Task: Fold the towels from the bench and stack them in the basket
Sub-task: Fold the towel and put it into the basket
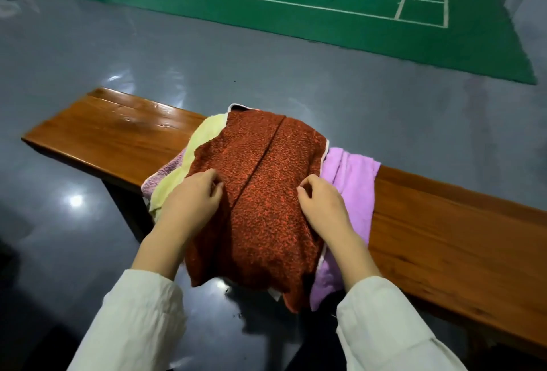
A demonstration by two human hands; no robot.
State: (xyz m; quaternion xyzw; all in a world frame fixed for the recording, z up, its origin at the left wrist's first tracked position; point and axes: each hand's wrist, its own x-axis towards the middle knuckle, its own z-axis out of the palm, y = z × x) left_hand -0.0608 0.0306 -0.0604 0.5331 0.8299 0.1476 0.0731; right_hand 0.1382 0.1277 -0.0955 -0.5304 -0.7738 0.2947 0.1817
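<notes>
Beside a green court, a wooden bench (444, 222) carries a rust-red towel (260, 193) atop yellow and purple ones; left hand (189, 196) and right hand (322, 202), fingers curled, pinch its sides, best folded with edges aligned.

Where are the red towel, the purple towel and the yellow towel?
red towel (266, 193), head view, middle of its top.
purple towel (352, 175), head view, part right of the red one.
yellow towel (204, 136), head view, left edge.

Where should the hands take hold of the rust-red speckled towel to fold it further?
Probably at its two near corners, from the person's side: the rust-red speckled towel lies on top of the pile with both long edges already folded to a centre seam, and its near end hangs free off the wooden bench.
</notes>
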